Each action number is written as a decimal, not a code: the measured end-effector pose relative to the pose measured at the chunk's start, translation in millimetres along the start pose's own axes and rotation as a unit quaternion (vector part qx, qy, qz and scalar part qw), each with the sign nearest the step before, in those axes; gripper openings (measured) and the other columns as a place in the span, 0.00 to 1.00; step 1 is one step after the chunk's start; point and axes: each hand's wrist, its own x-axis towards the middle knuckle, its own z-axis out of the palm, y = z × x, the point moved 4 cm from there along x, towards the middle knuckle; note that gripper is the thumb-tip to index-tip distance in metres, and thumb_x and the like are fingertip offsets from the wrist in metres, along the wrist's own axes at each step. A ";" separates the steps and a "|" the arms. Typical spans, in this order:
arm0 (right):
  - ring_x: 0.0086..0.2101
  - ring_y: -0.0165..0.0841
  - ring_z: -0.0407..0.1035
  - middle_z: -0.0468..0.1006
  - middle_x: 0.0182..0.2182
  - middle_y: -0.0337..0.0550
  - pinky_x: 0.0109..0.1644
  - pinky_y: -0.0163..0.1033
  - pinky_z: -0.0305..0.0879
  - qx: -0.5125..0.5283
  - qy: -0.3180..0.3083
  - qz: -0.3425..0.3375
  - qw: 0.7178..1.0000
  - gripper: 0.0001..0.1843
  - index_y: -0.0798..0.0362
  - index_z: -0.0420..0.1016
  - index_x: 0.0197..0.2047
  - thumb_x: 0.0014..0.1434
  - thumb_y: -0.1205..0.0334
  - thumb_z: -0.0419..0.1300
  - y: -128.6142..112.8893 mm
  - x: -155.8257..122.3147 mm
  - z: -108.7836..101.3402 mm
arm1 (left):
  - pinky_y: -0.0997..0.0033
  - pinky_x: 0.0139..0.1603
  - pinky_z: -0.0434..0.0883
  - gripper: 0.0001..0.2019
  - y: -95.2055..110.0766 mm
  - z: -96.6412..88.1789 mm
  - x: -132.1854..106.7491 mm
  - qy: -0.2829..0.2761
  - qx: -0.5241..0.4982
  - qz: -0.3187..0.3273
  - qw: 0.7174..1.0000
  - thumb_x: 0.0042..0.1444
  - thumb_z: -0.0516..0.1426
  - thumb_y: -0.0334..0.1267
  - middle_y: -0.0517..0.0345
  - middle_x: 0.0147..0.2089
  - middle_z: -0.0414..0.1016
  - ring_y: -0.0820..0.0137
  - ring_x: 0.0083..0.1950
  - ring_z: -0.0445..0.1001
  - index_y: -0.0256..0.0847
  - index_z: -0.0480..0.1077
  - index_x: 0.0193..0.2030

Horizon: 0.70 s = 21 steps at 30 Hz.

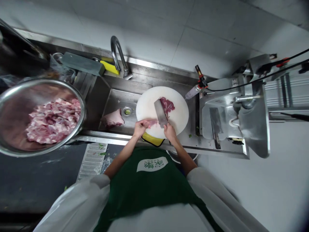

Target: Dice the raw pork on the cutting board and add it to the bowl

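Pinching with left hand (141, 128) one end of pale meat strip (152, 122), laid on round white board (146, 103) up to cleaver (160, 111). Best to draw strip taut and tuck fingertips clear of edge. Just right of blade, red meat (169, 105); leave outside cutting line. Gripping cleaver handle with right hand (169, 131); likely better to slice in long, level strokes.

Gripping a broad steel cleaver (160, 113) in the right hand (170, 132), above a round white cutting board (147, 101). Holding a thin strip of pale pink meat (153, 122) in the left hand (141, 128), left of the cleaver. Working beside dark red meat (169, 105), with a large round steel bowl (14, 117) of pink meat chunks (54, 120) well to the left.
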 end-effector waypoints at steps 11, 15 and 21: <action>0.47 0.43 0.77 0.82 0.45 0.58 0.52 0.42 0.67 0.001 0.094 0.015 0.995 0.22 0.59 0.67 0.62 0.78 0.57 0.41 -1.9 -25.3 -35.8 | 0.75 0.22 0.66 0.16 -12.1 -5.7 -4.5 0.026 0.179 0.007 0.983 0.47 0.70 0.49 0.58 0.23 0.76 0.73 0.20 0.70 0.37 0.76 0.30; 0.48 0.43 0.78 0.81 0.47 0.60 0.51 0.41 0.68 0.008 0.021 0.011 1.000 0.20 0.59 0.66 0.65 0.76 0.62 0.44 -13.6 -24.7 -15.0 | 0.74 0.22 0.66 0.17 -11.8 -8.0 -9.4 0.034 0.171 0.016 0.985 0.47 0.70 0.50 0.59 0.21 0.74 0.72 0.19 0.69 0.38 0.75 0.29; 0.47 0.45 0.78 0.82 0.46 0.60 0.51 0.43 0.69 0.001 0.068 -0.027 0.997 0.21 0.59 0.69 0.61 0.76 0.61 0.43 -23.9 -25.7 -32.2 | 0.73 0.23 0.67 0.16 -19.1 -11.0 -9.2 0.034 0.125 0.008 0.992 0.44 0.72 0.47 0.57 0.22 0.75 0.71 0.20 0.71 0.38 0.75 0.30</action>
